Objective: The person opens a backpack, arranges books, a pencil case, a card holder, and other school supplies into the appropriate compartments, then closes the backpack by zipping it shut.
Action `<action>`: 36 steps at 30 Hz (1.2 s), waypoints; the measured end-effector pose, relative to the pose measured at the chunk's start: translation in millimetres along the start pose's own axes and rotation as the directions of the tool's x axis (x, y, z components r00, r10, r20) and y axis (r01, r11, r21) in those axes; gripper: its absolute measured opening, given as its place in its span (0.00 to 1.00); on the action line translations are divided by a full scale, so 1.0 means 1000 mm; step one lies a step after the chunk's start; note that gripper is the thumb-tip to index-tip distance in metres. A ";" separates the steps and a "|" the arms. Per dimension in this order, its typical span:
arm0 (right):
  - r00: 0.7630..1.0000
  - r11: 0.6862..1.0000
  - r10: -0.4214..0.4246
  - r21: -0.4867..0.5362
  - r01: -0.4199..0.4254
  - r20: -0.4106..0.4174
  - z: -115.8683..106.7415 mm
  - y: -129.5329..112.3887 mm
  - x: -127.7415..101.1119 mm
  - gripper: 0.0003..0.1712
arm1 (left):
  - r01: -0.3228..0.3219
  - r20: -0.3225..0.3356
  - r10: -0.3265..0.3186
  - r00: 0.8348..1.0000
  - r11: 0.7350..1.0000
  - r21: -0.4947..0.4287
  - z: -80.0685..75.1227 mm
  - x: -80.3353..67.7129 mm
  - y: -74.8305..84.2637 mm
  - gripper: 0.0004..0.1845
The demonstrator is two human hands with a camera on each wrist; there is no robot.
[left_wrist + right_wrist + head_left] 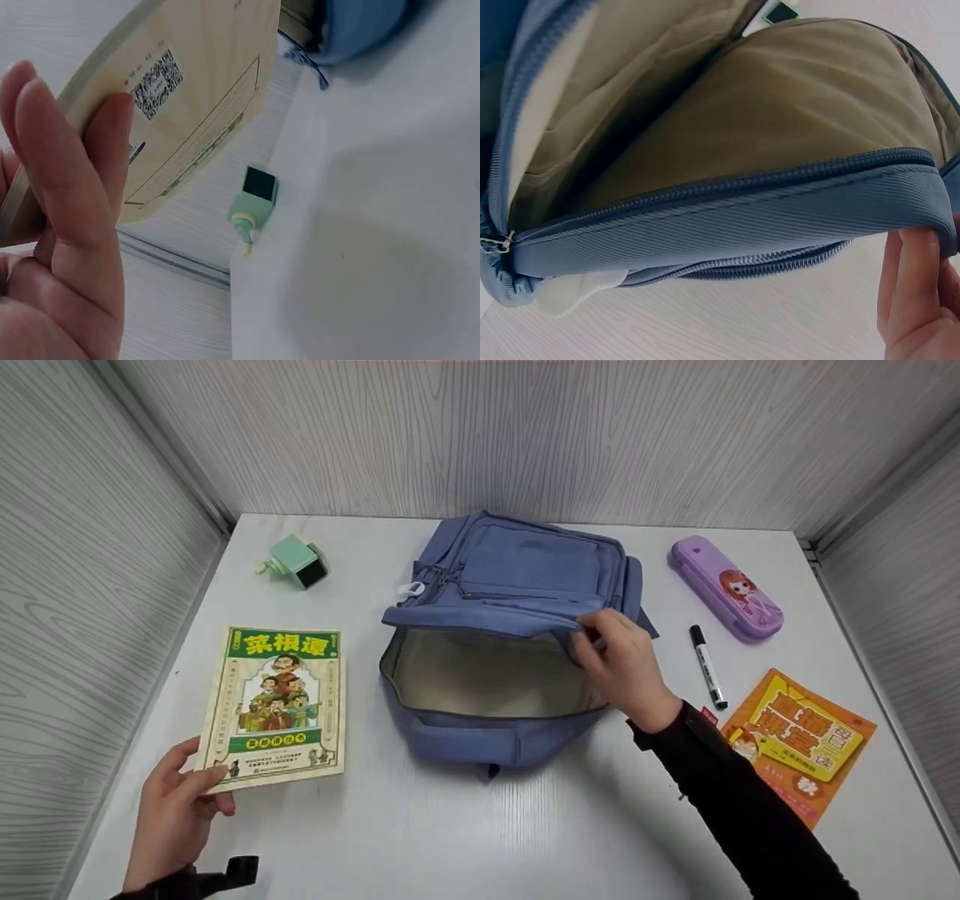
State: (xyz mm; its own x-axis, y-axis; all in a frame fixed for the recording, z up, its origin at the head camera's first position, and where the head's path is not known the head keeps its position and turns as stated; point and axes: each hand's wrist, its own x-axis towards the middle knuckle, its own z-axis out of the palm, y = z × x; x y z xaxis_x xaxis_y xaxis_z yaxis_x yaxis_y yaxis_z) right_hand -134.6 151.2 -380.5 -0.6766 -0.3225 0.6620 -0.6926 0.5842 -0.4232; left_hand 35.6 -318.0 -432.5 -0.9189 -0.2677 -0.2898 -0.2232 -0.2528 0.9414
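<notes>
A blue backpack (517,585) lies in the middle of the white table (465,832), its main compartment unzipped and showing a beige lining (480,675). My right hand (619,664) pinches the upper flap at its right edge and holds the mouth open; the right wrist view shows the lining (780,127) and my fingers (911,285) on the flap's rim. My left hand (180,802) grips the near left corner of a green and cream illustrated book (277,705), lifted off the table. In the left wrist view my fingers (75,195) clasp the book's back cover (195,90).
A mint-green pencil sharpener (298,561) sits at the back left. Right of the bag lie a purple pencil case (724,587), a black and white marker (707,666) and an orange booklet (799,742). Grey panel walls enclose the table on three sides.
</notes>
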 end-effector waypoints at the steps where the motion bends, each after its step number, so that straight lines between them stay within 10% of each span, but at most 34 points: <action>1: 1.000 1.000 0.017 0.010 -0.017 -0.012 -0.002 0.000 0.005 0.04 | -0.027 0.051 0.029 0.998 0.999 -0.043 0.000 -0.002 0.000 0.20; 5: 0.996 0.998 0.063 0.029 -0.061 -0.058 -0.009 0.003 0.018 0.03 | -0.026 0.288 0.069 0.955 0.988 -0.150 0.004 -0.003 0.000 0.28; 12: 0.994 0.996 0.085 0.023 -0.084 -0.074 -0.011 0.007 0.024 0.04 | 0.146 0.628 -0.038 0.777 0.982 -0.120 0.055 0.019 0.005 0.24; 15: 0.993 0.996 0.090 0.028 -0.088 -0.070 -0.011 0.007 0.025 0.04 | 0.207 0.668 -0.094 0.738 0.974 -0.092 0.092 0.030 0.008 0.19; 20: 0.993 0.996 0.090 0.033 -0.088 -0.075 -0.010 0.008 0.024 0.04 | 0.307 0.620 -0.228 0.751 0.951 -0.022 0.161 0.051 0.018 0.18; 26: 0.994 0.996 0.080 0.042 -0.077 -0.077 -0.008 0.009 0.022 0.03 | 0.375 0.459 -0.333 0.823 0.927 0.000 0.227 0.088 0.019 0.09; 36: 0.998 0.996 0.016 0.092 -0.011 -0.054 -0.004 0.004 0.018 0.04 | 0.374 0.357 -0.296 0.886 0.912 -0.171 0.285 0.137 -0.004 0.16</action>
State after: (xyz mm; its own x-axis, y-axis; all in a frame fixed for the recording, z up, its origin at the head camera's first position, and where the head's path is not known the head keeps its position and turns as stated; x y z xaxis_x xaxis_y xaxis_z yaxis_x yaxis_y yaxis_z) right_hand -148.5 151.2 -368.3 -0.6731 -0.2724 0.6875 -0.7050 0.5169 -0.4855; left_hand -182.3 -88.3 -427.2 -0.8641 0.1692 -0.4741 -0.4912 -0.4895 0.7205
